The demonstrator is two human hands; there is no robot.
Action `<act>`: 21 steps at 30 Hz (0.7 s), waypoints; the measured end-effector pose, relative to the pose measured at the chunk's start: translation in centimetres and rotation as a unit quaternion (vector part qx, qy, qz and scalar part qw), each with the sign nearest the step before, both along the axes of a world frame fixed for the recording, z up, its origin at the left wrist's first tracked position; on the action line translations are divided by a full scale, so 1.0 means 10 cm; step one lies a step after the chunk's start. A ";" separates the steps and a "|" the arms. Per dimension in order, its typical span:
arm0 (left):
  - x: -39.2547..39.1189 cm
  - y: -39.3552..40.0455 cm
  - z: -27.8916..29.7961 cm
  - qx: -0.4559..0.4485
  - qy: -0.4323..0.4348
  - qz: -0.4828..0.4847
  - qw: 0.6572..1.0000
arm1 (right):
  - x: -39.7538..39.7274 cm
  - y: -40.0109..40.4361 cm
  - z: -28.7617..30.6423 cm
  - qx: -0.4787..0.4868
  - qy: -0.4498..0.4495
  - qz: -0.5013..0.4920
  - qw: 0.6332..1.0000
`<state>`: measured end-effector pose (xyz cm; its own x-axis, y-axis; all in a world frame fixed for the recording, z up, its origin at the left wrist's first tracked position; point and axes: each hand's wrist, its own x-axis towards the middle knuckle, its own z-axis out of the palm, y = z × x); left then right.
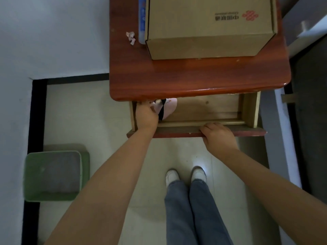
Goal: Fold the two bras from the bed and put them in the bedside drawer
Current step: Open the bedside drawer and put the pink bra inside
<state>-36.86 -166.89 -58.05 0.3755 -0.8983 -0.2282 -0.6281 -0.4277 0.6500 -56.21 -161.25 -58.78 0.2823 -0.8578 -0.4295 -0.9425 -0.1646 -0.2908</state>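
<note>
The bedside drawer (208, 112) is pulled open below the red-brown cabinet top (177, 80). In its left end lies a pink bra (169, 108) with a black strap across it, partly hidden under the cabinet top. My left hand (146, 114) reaches into the drawer's left end and is closed on the bra. My right hand (218, 137) grips the drawer's red-brown front panel (247, 133) from above. Only one bra shows; a second cannot be made out.
A cardboard box (208, 27) and a blue item (142, 18) stand on the cabinet top, with a crumpled paper scrap (131, 37) beside them. A green bin (54, 175) sits on the tiled floor at left. My legs and white shoes (185, 175) are below the drawer.
</note>
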 end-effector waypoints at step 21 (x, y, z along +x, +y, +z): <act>-0.21 0.70 0.21 0.078 -0.252 -0.472 0.841 | 0.00 0.28 0.24 0.001 0.002 -0.055 0.998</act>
<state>-38.99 -159.90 -55.93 -0.4046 -0.8241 -0.3965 -0.9145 0.3612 0.1824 -56.16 -158.44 -56.35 0.1841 -0.8827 -0.4325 -0.9560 -0.0584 -0.2876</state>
